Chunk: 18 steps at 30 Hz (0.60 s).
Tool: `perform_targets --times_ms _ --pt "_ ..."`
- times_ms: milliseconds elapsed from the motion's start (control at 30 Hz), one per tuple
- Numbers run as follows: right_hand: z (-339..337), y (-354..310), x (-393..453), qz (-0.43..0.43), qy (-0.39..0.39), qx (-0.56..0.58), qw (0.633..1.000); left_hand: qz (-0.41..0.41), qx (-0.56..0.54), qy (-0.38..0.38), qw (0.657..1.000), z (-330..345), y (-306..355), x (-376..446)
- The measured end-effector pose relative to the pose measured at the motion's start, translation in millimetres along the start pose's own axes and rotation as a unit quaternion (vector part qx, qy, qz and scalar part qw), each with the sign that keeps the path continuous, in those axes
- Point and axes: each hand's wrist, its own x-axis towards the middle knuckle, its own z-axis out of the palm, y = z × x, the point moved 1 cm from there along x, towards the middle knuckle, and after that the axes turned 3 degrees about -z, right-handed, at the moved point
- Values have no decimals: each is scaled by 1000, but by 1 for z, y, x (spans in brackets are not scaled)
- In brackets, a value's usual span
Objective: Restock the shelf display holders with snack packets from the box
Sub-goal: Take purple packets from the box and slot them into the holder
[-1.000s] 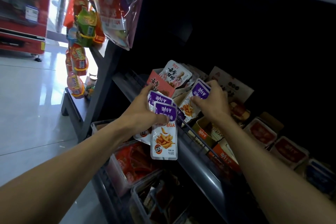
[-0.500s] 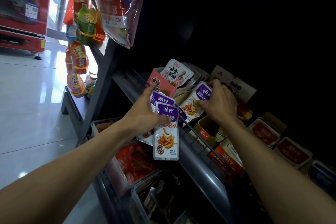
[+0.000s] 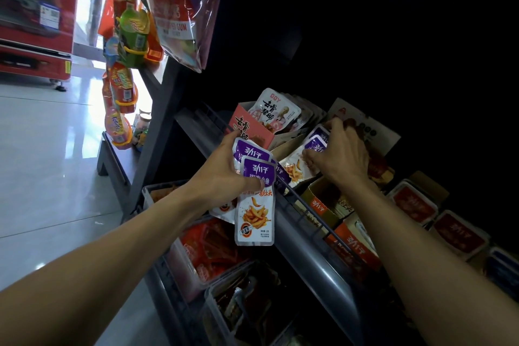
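The right hand (image 3: pixel 338 156) has gone down deeper than it was a moment ago, and it now pushes purple-topped snack packets (image 3: pixel 297 168) into the open cardboard holder (image 3: pixel 286 149) on the shelf, with its fingers curled over their tops. That looks like one more lot going in, so the job is moving along. The left hand (image 3: pixel 224 177) has hardly moved. It grips a small stack of the same packets (image 3: pixel 255 205), thumb on the front one, which hangs down in front of the shelf rail (image 3: pixel 306 205). These are probably next to go in (I cannot see the box they came from). The holder is tight: a pink holder (image 3: pixel 247 128) full of white packets stands just beside it on the left, and an orange carton (image 3: pixel 318 205) sits close in front. The open room is above, so packets should go in from the top. The thin wire rail could catch a hanging packet.
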Motion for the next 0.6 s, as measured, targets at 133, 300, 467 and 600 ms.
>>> perform_targets --times_ms 133,300,467,600 --pt "2 0 0 -5 -10 11 1000 12 15 4 1000 1 1 0" --pt "-7 -2 -7 -4 -9 -62 998 11 15 11 1000 -2 -1 -2" --pt "-12 7 -23 50 6 -14 999 3 7 1 1000 -6 -3 -5" --pt "-6 12 -27 77 -13 14 997 3 -6 -4 1000 -6 0 -6"
